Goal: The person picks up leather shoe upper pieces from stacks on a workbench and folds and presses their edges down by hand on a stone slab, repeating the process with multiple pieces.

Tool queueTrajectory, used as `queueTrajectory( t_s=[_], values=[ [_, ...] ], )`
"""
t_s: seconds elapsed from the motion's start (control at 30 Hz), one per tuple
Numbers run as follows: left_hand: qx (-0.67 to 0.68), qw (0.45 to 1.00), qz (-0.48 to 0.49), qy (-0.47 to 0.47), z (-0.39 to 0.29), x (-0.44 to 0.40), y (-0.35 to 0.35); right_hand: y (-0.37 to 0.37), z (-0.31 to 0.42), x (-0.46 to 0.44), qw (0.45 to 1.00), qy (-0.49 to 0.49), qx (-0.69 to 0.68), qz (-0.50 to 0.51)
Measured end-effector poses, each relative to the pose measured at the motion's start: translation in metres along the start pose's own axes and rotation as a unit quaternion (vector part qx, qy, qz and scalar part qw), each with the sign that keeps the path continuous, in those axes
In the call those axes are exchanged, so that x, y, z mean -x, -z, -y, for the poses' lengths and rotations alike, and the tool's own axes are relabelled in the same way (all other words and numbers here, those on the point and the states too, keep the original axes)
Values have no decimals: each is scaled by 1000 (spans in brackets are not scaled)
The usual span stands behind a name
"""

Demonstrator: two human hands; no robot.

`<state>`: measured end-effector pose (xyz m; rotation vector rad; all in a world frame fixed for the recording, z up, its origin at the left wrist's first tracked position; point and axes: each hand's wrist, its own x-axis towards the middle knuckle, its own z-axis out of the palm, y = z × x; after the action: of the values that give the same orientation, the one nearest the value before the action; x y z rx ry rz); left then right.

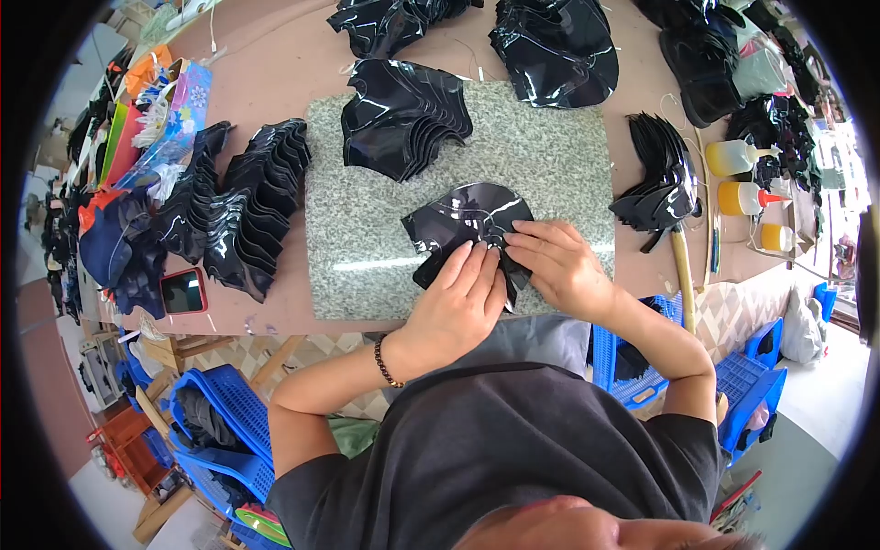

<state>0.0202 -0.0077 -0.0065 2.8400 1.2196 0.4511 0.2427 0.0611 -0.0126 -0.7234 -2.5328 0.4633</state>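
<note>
A glossy black shoe-upper piece (pixel 472 209) lies on a speckled grey stone slab (pixel 357 247), bent and creased around its middle. My left hand (pixel 451 307), with a beaded bracelet at the wrist, grips its lower part, fingers side by side and tips near the centre. From the right, my right hand (pixel 566 268) is closed on the same piece; its fingertips almost meet those of the left. Both thumbs are hidden. Just beyond, on the slab's back part, rests an overlapping stack of similar glossy pieces (pixel 390 115).
More stacked black pieces (pixel 261 197) lie at the left beside a phone (pixel 183 291). Further glossy pieces (pixel 559 55) are at the back. To the right are black strips (pixel 662 170), a hammer-like wooden handle (pixel 683 275) and glue bottles (pixel 733 197). Blue crates (pixel 225 412) stand below the table.
</note>
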Motion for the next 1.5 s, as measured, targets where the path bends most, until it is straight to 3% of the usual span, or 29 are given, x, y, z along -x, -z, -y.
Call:
queueTrajectory(
  t_s=[0.2, 0.3, 0.5, 0.6, 0.9, 1.5],
  values=[
    [9, 999, 33, 19, -9, 10, -3, -8, 11, 8, 997, 17, 76, 2],
    [85, 994, 45, 51, -12, 12, 4, -5, 17, 9, 995, 15, 95, 32],
    [112, 992, 17, 52, -10, 20, -4, 1, 22, 8, 991, 29, 113, 66],
    [131, 990, 5, 58, -10, 23, -6, 6, 7, 11, 998, 27, 25, 49],
    [118, 991, -2, 58, -12, 24, -11, 0, 11, 11, 1000, 16, 11, 14],
    [114, 993, 15, 27, -5, 20, -5, 10, 11, 17, 994, 61, 42, 83]
  ],
)
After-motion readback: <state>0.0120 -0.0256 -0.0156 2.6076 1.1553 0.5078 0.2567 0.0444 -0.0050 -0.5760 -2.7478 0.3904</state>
